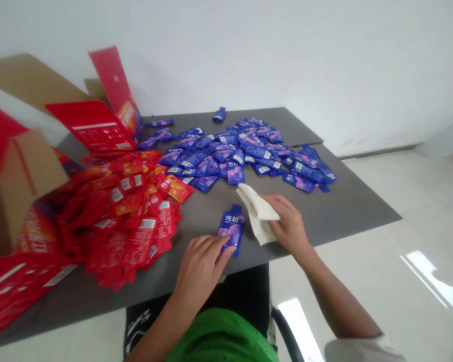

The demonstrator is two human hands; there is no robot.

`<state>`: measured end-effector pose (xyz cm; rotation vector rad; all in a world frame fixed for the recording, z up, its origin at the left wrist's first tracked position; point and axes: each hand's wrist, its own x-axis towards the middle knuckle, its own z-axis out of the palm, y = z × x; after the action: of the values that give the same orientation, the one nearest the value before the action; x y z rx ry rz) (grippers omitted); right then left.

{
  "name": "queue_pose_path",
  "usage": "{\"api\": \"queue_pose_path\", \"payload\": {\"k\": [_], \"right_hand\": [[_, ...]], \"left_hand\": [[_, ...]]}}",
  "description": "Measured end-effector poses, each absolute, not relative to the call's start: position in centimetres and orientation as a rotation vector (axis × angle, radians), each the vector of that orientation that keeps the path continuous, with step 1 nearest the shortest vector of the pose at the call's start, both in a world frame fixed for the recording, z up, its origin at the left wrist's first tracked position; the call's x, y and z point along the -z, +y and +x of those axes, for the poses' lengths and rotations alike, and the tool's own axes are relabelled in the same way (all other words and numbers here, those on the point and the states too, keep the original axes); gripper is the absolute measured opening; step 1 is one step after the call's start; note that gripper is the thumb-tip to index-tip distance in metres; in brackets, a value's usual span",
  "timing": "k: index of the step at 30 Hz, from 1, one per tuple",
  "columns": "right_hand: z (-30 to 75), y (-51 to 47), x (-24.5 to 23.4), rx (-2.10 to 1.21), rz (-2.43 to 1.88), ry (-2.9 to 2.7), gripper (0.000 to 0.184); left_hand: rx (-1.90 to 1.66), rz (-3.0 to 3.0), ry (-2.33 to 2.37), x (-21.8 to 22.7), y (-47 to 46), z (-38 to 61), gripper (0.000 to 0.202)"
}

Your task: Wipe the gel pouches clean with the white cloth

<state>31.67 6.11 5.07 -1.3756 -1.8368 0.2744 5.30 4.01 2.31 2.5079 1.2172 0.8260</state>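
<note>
One blue-and-purple pouch [232, 221] with a spout-shaped top lies face up near the table's front edge. My left hand [204, 261] has its thumb and fingertips closed on the pouch's lower part. Just right of it, my right hand [289, 223] grips a folded cream-white cloth [259, 206], whose loose end hangs down to the tabletop. Beyond both hands spreads a loose heap of similar blue pouches [226, 151].
A large pile of red-and-orange sachets [136, 216] covers the left of the grey table [347, 201]. Open red cardboard boxes [94, 123] stand at the far left, flaps raised. A white wall [287, 55] runs behind the table.
</note>
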Motion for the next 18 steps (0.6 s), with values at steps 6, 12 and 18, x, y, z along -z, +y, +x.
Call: {"api": "queue_pose_path", "payload": {"k": [6, 12, 18], "right_hand": [[33.4, 1.7, -2.3, -0.355, -1.351, -1.610, 0.036], [34.9, 1.1, -2.0, -0.660, -1.171, -1.591, 0.029], [36.3, 1.3, -2.7, -1.139, -0.888, -1.630, 0.034]], "left_hand": [[-0.595, 2.618, 1.618, -2.2, 6.9, 8.3, 0.062], [-0.464, 2.324, 1.363, -2.2, 9.1, 9.0, 0.041], [-0.596, 2.387, 1.152, -5.9, 11.6, 11.7, 0.015]]}}
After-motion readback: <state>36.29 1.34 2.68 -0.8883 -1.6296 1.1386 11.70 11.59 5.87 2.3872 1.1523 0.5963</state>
